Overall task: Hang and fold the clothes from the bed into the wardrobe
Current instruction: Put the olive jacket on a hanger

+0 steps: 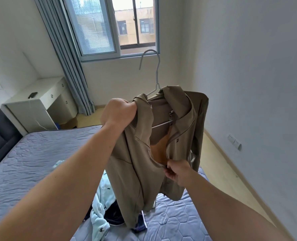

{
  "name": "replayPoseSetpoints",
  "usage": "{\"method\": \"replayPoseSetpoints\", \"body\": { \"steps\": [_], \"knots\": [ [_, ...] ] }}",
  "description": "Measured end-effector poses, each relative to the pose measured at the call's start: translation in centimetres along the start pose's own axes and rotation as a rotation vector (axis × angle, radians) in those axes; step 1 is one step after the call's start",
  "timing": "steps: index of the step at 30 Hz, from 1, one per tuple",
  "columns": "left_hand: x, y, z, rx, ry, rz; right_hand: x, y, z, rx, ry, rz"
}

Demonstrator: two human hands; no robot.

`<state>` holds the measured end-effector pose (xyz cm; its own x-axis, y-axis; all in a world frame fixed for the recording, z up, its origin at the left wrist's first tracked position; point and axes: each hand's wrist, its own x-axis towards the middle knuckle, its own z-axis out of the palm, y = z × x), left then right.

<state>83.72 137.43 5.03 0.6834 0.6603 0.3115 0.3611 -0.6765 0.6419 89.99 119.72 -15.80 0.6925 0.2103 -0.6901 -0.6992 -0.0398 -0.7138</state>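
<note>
Curtained window (109, 26), white desk (40, 101)

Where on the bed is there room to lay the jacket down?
The wide bare stretch of mattress between the dark headboard and the pale blue garment is free. So is the quilted patch right of the navy clothes. Under the jacket it is crowded.

Jacket (135, 164): olive-tan. Hanger (148, 60): white. Mattress (36, 153): grey-blue, hexagon quilting. Curtain (67, 54): blue-grey. Desk (40, 94): white.
</note>
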Motion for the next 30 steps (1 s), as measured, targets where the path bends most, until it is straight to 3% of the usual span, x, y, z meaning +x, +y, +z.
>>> {"method": "replayPoseSetpoints", "body": {
  "steps": [5, 10, 20, 26, 28, 30],
  "knots": [
    [-0.1, 0.4, 0.5, -0.001, -0.022, -0.008, 0.0, -0.1, -1.1, 0.051, -0.063, 0.148],
    [-0.3, 1.0, 2.0, 0.014, -0.044, -0.008, 0.7, 0.1, -2.9, -0.116, -0.098, 0.232],
    [-1.3, 4.8, 6.4, 0.024, -0.121, 0.026, 1.1, 0.9, -7.3, -0.280, -0.071, 0.143],
    [-2.5, 9.7, 10.7, 0.029, -0.158, 0.123, 0.5, -0.5, -13.0, -0.467, 0.075, 0.027],
    [-3.0, 11.7, 12.4, 0.012, -0.174, 0.174, 0.2, -1.8, -15.6, -0.534, 0.287, -0.137],
    [-3.4, 13.8, 14.2, -0.013, -0.185, 0.225, -0.5, -3.6, -18.7, -0.379, 0.573, -0.296]
  ]
}}
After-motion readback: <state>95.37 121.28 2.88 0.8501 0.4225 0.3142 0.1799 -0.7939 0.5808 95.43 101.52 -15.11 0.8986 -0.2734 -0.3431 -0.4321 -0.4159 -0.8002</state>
